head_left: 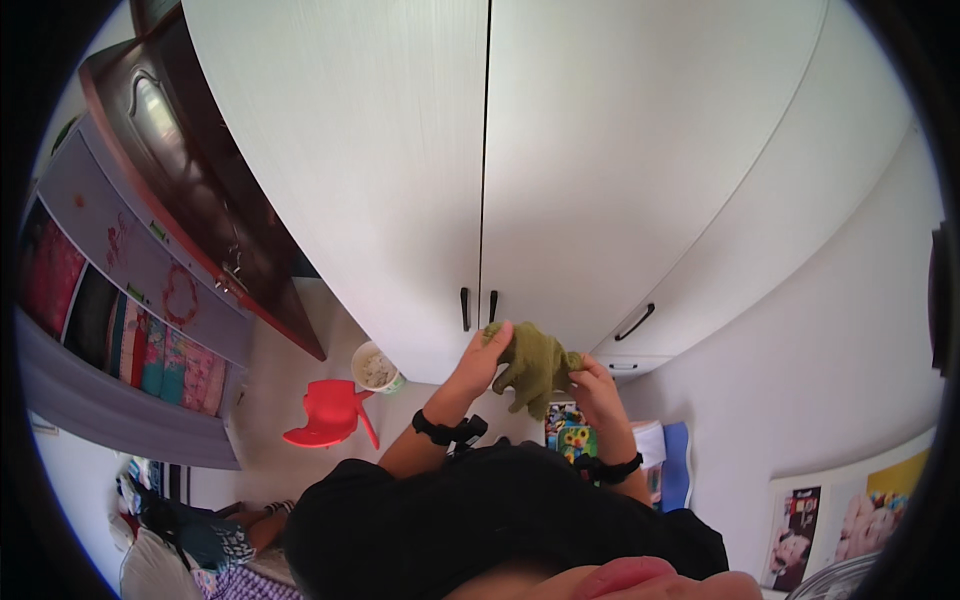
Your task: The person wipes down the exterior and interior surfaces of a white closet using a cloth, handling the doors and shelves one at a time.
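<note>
An olive-green cloth (pixel 537 368) hangs bunched between my two hands, its lower edge falling in loose folds. My left hand (pixel 482 363) grips its left end, the thumb on top of the fabric. The other end is pinched between the fingers of my right hand (pixel 596 390). I hold it at the front of a tall white wardrobe (pixel 560 230), just below two black upright handles, the left handle (pixel 464 309) and the right handle (pixel 494 306). The wardrobe doors are closed. Whether the cloth is a rag or a garment, I cannot tell.
To the left stand a small red chair (pixel 330 413) and a pale bucket (pixel 376 368) with greyish contents. Beyond them are an open dark brown door (pixel 190 150) and a lilac cabinet (pixel 120 200) with folded textiles. Colourful boxes (pixel 577 440) lie beyond my right forearm.
</note>
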Demonstrator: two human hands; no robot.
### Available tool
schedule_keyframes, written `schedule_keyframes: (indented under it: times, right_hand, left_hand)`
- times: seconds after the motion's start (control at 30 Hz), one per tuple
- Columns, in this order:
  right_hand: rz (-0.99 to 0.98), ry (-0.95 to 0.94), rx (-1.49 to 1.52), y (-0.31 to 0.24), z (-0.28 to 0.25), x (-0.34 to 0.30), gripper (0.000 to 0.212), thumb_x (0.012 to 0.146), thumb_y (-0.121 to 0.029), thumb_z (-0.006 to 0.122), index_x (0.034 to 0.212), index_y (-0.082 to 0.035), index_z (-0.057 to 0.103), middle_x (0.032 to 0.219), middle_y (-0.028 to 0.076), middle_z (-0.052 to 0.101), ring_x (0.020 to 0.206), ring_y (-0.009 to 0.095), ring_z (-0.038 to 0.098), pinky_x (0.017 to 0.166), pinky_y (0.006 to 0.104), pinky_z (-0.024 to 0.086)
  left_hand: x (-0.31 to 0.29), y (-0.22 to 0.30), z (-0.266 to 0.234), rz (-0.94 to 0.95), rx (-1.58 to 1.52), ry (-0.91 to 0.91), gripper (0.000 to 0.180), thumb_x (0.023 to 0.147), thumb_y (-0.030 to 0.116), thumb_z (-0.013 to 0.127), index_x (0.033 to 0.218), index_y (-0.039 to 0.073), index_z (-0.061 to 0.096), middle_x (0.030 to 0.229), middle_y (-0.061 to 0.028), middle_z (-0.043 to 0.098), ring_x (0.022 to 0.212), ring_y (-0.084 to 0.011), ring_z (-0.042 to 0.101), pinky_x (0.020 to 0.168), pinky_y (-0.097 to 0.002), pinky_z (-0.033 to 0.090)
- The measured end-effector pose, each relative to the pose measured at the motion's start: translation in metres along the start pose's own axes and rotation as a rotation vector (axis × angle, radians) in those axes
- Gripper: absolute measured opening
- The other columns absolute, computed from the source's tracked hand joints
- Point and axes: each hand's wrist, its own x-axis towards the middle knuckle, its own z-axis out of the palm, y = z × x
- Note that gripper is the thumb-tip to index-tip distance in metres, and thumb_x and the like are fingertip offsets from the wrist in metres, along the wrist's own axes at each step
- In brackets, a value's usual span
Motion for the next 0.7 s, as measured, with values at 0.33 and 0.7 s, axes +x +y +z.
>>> schedule_keyframes:
  times: [0.33,0.7]
  right_hand:
    - [-0.827,0.432,-0.95,-0.054,0.005,0.062,0.022,0.092,-0.002,0.057,0.113,-0.003,0.062,0.143,0.021,0.055,0.141,0.035,0.045,0.117,0.0464,0.03]
    - [-1.074,0.506,-1.191,-0.108,0.009,0.102,0.068,0.091,-0.004,0.057,0.155,0.001,0.033,0.164,0.027,0.02,0.154,0.046,0.015,0.122,0.0546,0.016]
  left_hand:
    - [0.074,0.171,-0.003,1.233,0.884,0.347,0.045,0.103,0.022,0.046,0.134,-0.007,0.057,0.136,-0.0209,0.06,0.132,-0.0392,0.05,0.12,-0.0505,0.026]
    - [0.152,0.153,0.09,0.62,1.841,0.032,0.047,0.099,0.051,0.051,0.13,0.018,0.063,0.105,-0.0081,0.07,0.106,-0.0317,0.062,0.099,-0.057,0.04]
